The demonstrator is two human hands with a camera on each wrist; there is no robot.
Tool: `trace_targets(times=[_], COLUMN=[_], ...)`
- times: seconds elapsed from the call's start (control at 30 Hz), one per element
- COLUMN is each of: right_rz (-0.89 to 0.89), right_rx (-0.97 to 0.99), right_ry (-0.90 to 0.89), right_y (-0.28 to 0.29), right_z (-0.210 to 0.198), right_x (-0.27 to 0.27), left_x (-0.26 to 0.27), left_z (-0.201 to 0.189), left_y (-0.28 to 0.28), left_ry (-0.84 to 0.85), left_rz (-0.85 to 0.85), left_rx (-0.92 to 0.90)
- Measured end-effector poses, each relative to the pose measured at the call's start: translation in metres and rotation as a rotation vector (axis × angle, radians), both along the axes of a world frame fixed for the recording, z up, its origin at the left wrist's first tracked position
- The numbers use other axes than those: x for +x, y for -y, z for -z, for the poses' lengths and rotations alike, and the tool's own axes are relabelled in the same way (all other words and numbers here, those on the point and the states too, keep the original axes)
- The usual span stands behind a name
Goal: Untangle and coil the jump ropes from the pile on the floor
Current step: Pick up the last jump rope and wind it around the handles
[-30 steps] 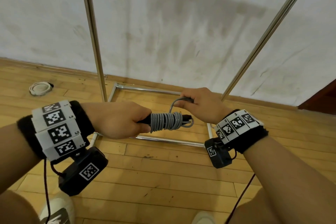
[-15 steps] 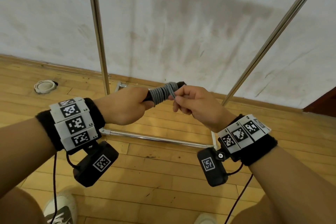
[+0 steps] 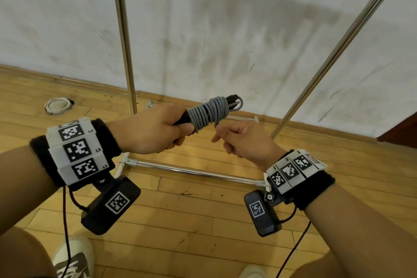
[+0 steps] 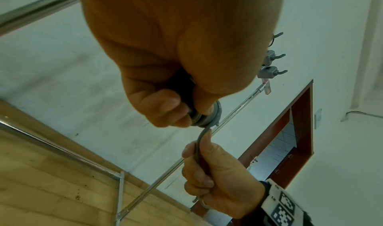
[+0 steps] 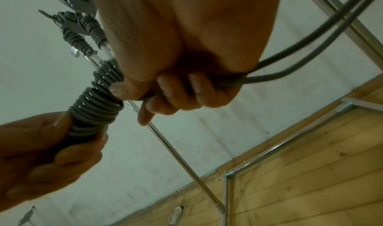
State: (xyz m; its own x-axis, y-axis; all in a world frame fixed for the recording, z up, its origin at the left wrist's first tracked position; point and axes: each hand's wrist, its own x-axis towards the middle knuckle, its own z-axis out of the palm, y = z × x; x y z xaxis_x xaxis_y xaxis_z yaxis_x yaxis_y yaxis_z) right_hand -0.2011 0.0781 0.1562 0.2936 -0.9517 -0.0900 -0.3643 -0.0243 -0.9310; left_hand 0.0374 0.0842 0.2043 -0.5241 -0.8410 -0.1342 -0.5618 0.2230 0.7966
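head view: the left hand (image 3: 153, 131) is fisted round the black handles of a jump rope (image 3: 208, 112), thumb pressed at the near end of the grey coil. the bundle is held in the air above the wooden floor (image 3: 203, 221), in front of a steel rack (image 3: 191, 171); its long axis rises from lower left to upper right, the free end pointing toward the white wall (image 3: 225, 29). the lower ends of the handles are hidden in the fist. the right hand (image 3: 242, 142) is curled just below the coil's right end; what it holds cannot be seen from here.

left wrist view: the left hand (image 4: 176, 49) fills the upper frame, fingers closed on the bundle, of which only a few grey turns (image 4: 209, 116) show. a single strand runs down from them into the right hand (image 4: 215, 177), pinched between thumb and curled fingers; a short end pokes out under the fist.

right wrist view: the right hand (image 5: 182, 52) grips grey cord, and two strands leave it toward the upper right corner. the coil (image 5: 97, 101) slants up to the right from the left hand (image 5: 41, 155); its top is covered by the right hand. wound ropes (image 5: 82, 27) hang on the rack at the upper left, blurred.
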Motion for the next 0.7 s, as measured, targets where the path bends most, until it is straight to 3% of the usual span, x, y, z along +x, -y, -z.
trace_targets(times=[0.13, 0.3, 0.37, 0.5, 0.7], right_rz=[-0.180, -0.118, -0.127, -0.238, -0.189], right_rx=[-0.074, -0.125, -0.120, -0.265, -0.172], right_ry=[0.015, -0.071, -0.201, -0.658, -0.548], right_y=[-0.001, 0.002, 0.005, 0.013, 0.021], right_z=[0.004, 0.005, 0.007, 0.008, 0.003], right_x=[-0.002, -0.002, -0.004, -0.009, -0.005], left_x=[0.003, 0.001, 0.001, -0.001, -0.005], left_z=[-0.003, -0.003, -0.003, -0.001, 0.014], left_y=[-0.003, -0.007, -0.009, -0.012, -0.013], left_ry=[-0.023, 0.033, 0.061, 0.157, 0.297], left_rz=[0.089, 0.196, 0.232, 0.315, 0.358], left_rx=[0.043, 0.133, 0.152, 0.172, 0.165])
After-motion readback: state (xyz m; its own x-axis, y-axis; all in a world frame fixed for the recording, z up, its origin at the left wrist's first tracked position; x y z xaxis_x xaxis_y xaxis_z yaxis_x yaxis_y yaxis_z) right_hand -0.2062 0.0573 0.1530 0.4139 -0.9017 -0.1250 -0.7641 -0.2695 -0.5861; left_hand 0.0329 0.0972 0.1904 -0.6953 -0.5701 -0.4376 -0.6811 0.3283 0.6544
